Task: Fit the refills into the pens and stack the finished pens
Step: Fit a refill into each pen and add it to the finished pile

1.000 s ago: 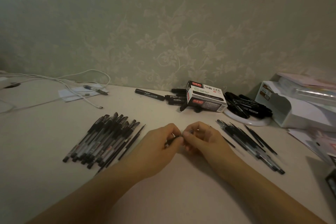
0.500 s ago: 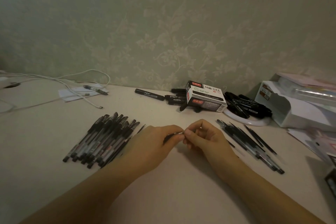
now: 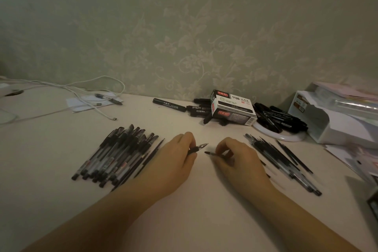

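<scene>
My left hand pinches the pen tip; my right hand pinches the pen, ends facing to join. Finished pens stacked left, out of the way.

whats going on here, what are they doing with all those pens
A person is putting pens together at a table. The left hand grips a pen tip section, its metal point aimed right. The right hand pinches a thin dark piece, probably a refill, pointing back at it. The two parts are apart, not joined. A pile of pens lies to the left and a looser bunch of pens and refills to the right.
</scene>
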{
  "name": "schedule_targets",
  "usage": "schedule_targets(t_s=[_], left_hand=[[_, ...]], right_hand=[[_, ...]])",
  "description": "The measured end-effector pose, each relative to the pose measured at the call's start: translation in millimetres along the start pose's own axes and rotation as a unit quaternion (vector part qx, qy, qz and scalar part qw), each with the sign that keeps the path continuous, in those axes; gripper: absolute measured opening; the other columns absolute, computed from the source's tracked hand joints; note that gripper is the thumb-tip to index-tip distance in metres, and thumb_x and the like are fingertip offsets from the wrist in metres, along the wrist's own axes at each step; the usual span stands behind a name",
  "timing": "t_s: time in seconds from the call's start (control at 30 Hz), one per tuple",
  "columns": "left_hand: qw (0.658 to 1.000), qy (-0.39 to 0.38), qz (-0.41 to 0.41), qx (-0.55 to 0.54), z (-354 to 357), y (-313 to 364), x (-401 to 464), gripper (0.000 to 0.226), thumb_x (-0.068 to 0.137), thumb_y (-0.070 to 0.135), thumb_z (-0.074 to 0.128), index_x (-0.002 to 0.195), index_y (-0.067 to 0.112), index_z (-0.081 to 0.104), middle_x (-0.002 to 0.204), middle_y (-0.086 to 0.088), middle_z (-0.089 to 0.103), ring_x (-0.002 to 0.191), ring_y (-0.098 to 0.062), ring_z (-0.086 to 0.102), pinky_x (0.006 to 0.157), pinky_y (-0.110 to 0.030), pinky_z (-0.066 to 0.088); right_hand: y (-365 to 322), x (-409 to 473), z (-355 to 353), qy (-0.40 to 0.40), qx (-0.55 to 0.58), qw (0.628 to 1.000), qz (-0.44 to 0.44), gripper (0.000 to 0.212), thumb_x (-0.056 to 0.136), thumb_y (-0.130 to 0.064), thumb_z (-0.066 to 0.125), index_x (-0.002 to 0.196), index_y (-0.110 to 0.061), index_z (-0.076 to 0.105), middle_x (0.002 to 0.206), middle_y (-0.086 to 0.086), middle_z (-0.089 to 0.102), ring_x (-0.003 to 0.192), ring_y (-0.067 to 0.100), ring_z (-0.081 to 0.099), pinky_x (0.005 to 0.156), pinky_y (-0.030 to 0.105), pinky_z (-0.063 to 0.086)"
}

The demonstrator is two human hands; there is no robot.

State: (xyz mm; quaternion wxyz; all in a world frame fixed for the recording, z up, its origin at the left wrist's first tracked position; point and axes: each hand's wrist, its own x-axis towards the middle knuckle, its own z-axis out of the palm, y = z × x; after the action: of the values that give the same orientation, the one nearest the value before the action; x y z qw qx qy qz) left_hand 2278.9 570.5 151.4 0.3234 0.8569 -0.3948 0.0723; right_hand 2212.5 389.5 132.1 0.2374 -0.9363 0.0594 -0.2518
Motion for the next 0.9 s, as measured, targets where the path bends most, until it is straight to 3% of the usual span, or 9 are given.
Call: schedule_targets(t_s=[0.07, 0.27, 0.33, 0.43, 0.63, 0.73, 0.83, 0.9], left_hand=[[1.0, 0.003, 0.001, -0.004, -1, 1, 0, 0.007, 0.097, 0.024, 0.051, 0.102, 0.02, 0.049, 0.098, 0.007, 0.051, 0.087, -0.009, 0.052, 0.075, -0.027, 0.048], [1.0, 0.006, 0.014, 0.005, -1, 0, 0, 0.007, 0.096, 0.027, 0.052, 0.102, 0.023, 0.05, 0.096, 0.009, 0.048, 0.083, -0.007, 0.049, 0.067, -0.013, 0.039], [0.999, 0.01, 0.033, 0.003, 0, 0, 0, 0.006, 0.096, 0.029, 0.053, 0.1, 0.025, 0.05, 0.093, 0.012, 0.047, 0.081, -0.004, 0.048, 0.065, -0.012, 0.037], [0.998, 0.009, 0.056, -0.016, 3, -1, 0, 0.006, 0.095, 0.029, 0.054, 0.1, 0.026, 0.052, 0.093, 0.014, 0.048, 0.083, 0.002, 0.048, 0.066, -0.011, 0.035], [0.996, -0.007, 0.072, -0.06, 4, -1, 3, 0.013, 0.098, 0.028, 0.049, 0.102, 0.026, 0.061, 0.094, 0.009, 0.058, 0.086, -0.007, 0.054, 0.076, -0.034, 0.048], [0.994, -0.037, 0.063, -0.078, 1, 0, 3, 0.018, 0.099, 0.026, 0.046, 0.103, 0.024, 0.063, 0.095, 0.009, 0.062, 0.089, -0.007, 0.057, 0.079, -0.037, 0.049], [0.991, -0.057, 0.052, -0.108, -3, 0, 2, 0.021, 0.1, 0.025, 0.044, 0.095, 0.028, 0.064, 0.082, 0.019, 0.061, 0.077, 0.003, 0.055, 0.068, -0.025, 0.044], [0.989, -0.058, 0.044, -0.125, -4, 1, 1, 0.017, 0.099, 0.03, 0.046, 0.091, 0.03, 0.062, 0.073, 0.016, 0.059, 0.066, 0.0, 0.051, 0.061, -0.029, 0.043]], right_hand=[[0, 0, -1, 0.001, 0.002, 1.0, -0.004, 0.017, 0.089, -0.032, 0.07, 0.083, -0.036, 0.055, 0.086, -0.019, 0.058, 0.082, -0.001, 0.053, 0.066, 0.009, 0.038], [-3, 0, -4, 0.016, 0.037, 0.999, -0.01, 0.003, 0.096, -0.033, 0.058, 0.093, -0.034, 0.06, 0.092, -0.022, 0.058, 0.09, 0.001, 0.053, 0.073, 0.014, 0.04], [-9, 0, -6, 0.026, 0.1, 0.995, -0.012, 0.013, 0.096, -0.043, 0.052, 0.094, -0.036, 0.063, 0.088, -0.021, 0.062, 0.089, 0.001, 0.055, 0.07, 0.013, 0.04], [-18, -3, -5, -0.031, 0.2, 0.979, 0.011, 0.029, 0.088, -0.059, 0.048, 0.086, -0.036, 0.066, 0.08, -0.016, 0.066, 0.078, 0.001, 0.059, 0.068, 0.01, 0.044], [-12, -1, -7, -0.068, 0.262, 0.962, 0.03, 0.021, 0.088, -0.049, 0.058, 0.077, -0.035, 0.069, 0.065, -0.01, 0.063, 0.062, -0.002, 0.055, 0.064, 0.011, 0.044], [-12, 0, -8, -0.072, 0.291, 0.954, 0.018, 0.021, 0.085, -0.05, 0.06, 0.078, -0.034, 0.072, 0.064, -0.009, 0.063, 0.063, 0.001, 0.056, 0.063, 0.012, 0.044], [-12, 0, -10, -0.082, 0.31, 0.947, 0.007, 0.021, 0.085, -0.046, 0.062, 0.079, -0.029, 0.073, 0.066, -0.007, 0.065, 0.064, 0.003, 0.056, 0.062, 0.012, 0.043], [-13, 0, -10, -0.091, 0.308, 0.947, 0.001, 0.021, 0.085, -0.047, 0.061, 0.079, -0.03, 0.072, 0.067, -0.006, 0.066, 0.063, 0.004, 0.056, 0.061, 0.014, 0.043]])
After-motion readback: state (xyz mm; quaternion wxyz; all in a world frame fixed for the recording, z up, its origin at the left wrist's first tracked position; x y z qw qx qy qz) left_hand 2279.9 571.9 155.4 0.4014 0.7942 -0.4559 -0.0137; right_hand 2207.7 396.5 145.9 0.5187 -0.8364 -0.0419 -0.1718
